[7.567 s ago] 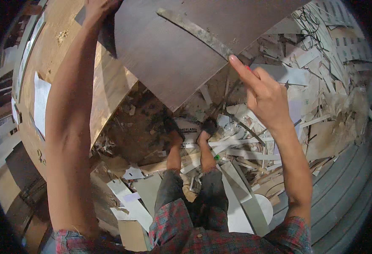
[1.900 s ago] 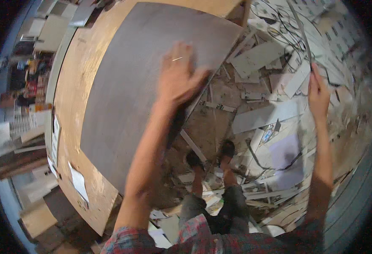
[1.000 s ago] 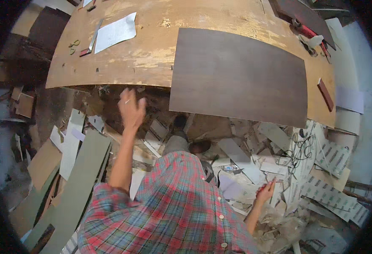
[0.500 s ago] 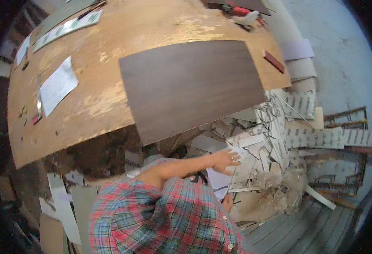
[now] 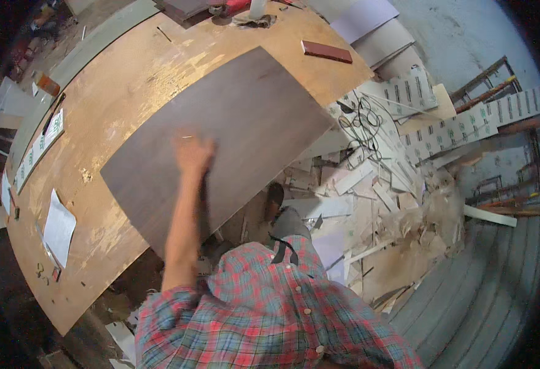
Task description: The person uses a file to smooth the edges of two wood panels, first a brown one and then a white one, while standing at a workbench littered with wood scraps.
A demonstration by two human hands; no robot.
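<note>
A brown wood-grain sheet [image 5: 257, 111] lies on the worn wooden tabletop, with its near edge reaching past the table's front edge. My left hand [image 5: 193, 154] is over the left half of this sheet, smeared by motion. A thin pale streak shows at its fingers, too blurred to name. Whether the hand touches the sheet, I cannot tell. My right hand is out of view. Beyond the sheet's far right corner rests a narrow dark red block [image 5: 326, 51].
White paper [image 5: 59, 227] and a printed white strip [image 5: 39, 150] lie on the table's left side. A red tool [image 5: 236, 7] is at the far edge. Offcuts and scraps [image 5: 368, 203] and tangled black cable [image 5: 368, 126] cover the floor at right, beside grey ridged sheeting [image 5: 466, 295].
My left hand has swung from over the scraps at right to above the brown sheet. My right hand has left view. The whole view has turned, so the table appears tilted.
</note>
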